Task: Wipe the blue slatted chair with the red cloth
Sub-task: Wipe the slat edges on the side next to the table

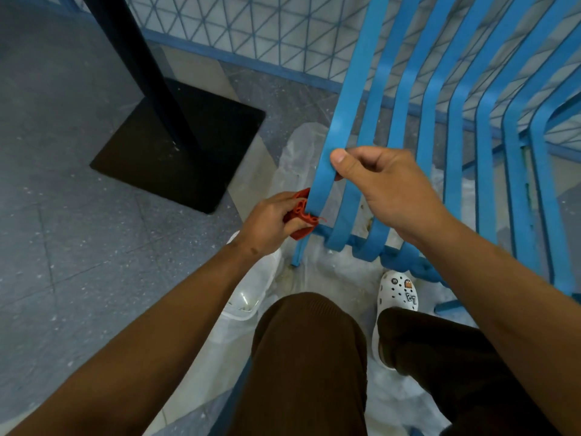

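Black metal filled the far left of the head view: a dark post [132,58] rose from a flat square base plate [179,143] set on grey speckled floor tiles [63,231]. Moving right, the left hand [270,225] was low down beside the outermost slat, its fingers [301,229] curled round a bunched red cloth [300,212] and pressing it against the outer edge of that slat near where it curved down toward the front crossbar. Next came the blue slatted chair [456,127] itself, its long flat slats running from the backrest down through the seat, with clear plastic sheeting [301,146] lying on the floor beneath it. The right hand [386,187] gripped the seat higher up, thumb lying over the top of the outermost slat and the other fingers tucked beneath, seemingly steadying the chair. Below the hands were brown trousers and white clogs [397,294]. Behind the chair stood a blue-framed panel with a triangular lattice pattern [251,23]. The step in hand looked like wiping the leftmost slat, with the work apparently starting from this edge; the slats further right bore no cloth. The next move would likely call for sliding the cloth along the length of this slat with steady pressure, keeping it wrapped round the edge, then shifting rightward to the neighbouring slat, while the right hand kept the chair from moving.
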`<state>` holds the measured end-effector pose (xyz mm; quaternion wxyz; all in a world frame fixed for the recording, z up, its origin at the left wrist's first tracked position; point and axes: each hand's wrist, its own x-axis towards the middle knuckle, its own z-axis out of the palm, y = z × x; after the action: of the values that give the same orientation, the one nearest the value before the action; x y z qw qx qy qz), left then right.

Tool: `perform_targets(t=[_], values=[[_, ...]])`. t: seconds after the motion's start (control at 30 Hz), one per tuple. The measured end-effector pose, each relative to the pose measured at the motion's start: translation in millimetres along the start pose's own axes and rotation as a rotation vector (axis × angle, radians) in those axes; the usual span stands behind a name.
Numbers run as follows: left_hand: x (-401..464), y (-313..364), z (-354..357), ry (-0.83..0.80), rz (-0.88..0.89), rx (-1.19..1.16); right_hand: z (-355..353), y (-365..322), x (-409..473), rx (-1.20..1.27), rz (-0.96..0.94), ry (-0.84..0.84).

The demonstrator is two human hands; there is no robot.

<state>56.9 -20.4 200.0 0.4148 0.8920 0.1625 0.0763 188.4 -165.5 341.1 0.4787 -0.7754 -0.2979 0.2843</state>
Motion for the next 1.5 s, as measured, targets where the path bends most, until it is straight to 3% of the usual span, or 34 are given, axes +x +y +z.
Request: perform_targets(t=[0.27,0.4,0.6,0.77,0.93,1.17,1.5], values=[[3.3,12.1,-25.2,-0.008,0.106,-0.078,4.5,34.3,-10.9,-0.276,-0.121,-0.033],[4.1,10.5,-23.9,0.008,0.147,-0.078,-6.5,59.7,-7.0,-0.618,-0.245,-0.014],[6.2,-6.4,-5.0,-0.004,0.118,-0.036,2.4,104.1,-13.5,-0.901,-0.266,-0.175],[7.7,-20.9,12.0,-0.072,0.028,0.042,6.8,121.1,-9.4,-0.886,-0.351,-0.125],[4.3,-13.3,12.4,-0.101,-0.057,-0.022,3.6,124.6,-10.1,-0.834,-0.399,-0.107],[-0.3,-3.9,-5.3,-0.269,-0.109,-0.12,4.3,123.2,-13.1,-0.817,-0.352,-0.121],[-0.2,-14.9,18.9,0.003,0.029,-0.015,5.1,122.6,-12.3,-0.821,-0.369,-0.095]])
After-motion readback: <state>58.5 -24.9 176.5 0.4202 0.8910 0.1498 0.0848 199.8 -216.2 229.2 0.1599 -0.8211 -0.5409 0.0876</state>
